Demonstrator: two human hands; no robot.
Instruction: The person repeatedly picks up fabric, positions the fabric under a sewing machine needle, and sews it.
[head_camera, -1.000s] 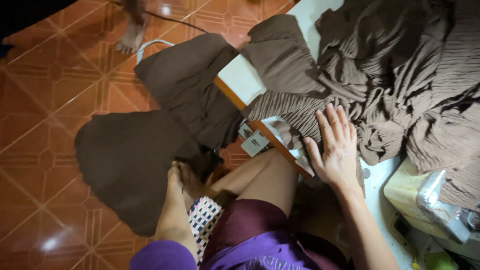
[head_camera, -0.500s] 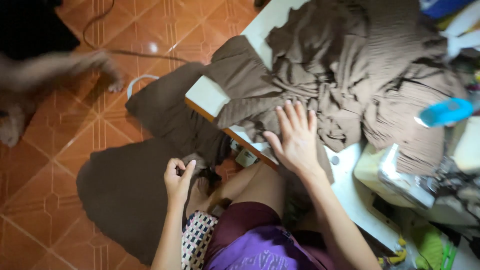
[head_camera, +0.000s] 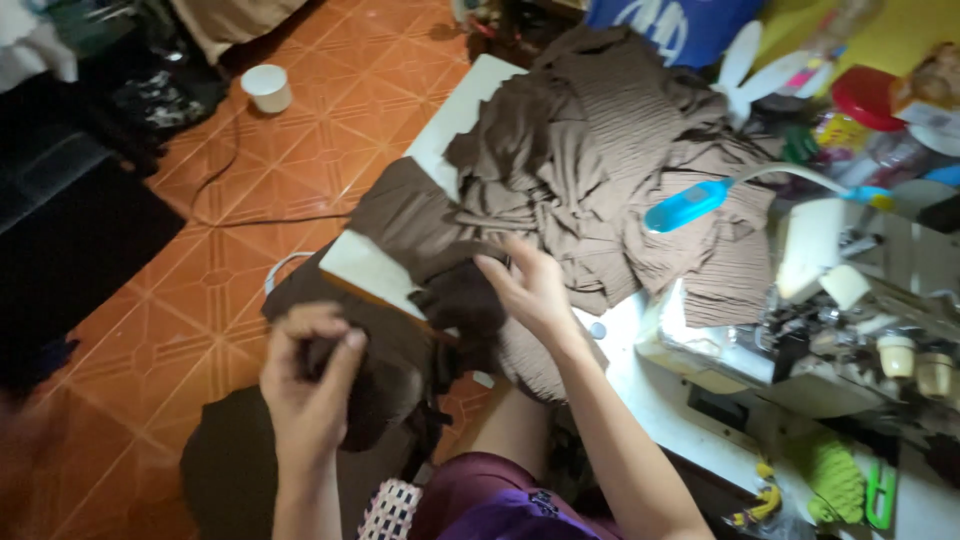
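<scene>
**One dark piece in hand, a large heap of cloth waiting by the sewing machine**

The left hand (head_camera: 310, 385) is raised over the lap, its grip clenched around a small dark brown fabric piece (head_camera: 375, 400) that hangs down from the fingers. The right hand (head_camera: 530, 285) rests at the near edge of the white table (head_camera: 375, 265), fingers closed on another dark scrap (head_camera: 460, 300) beside the hanging brown cloth. Behind it a big pile of brown ribbed fabric (head_camera: 600, 170) covers most of the table, loose and unsorted. The sewing machine (head_camera: 860, 300) stands to the right with nothing under its needle area that I can see. Judging from this, the work looks early: pieces are being picked up, and most of the heap is untouched.
</scene>
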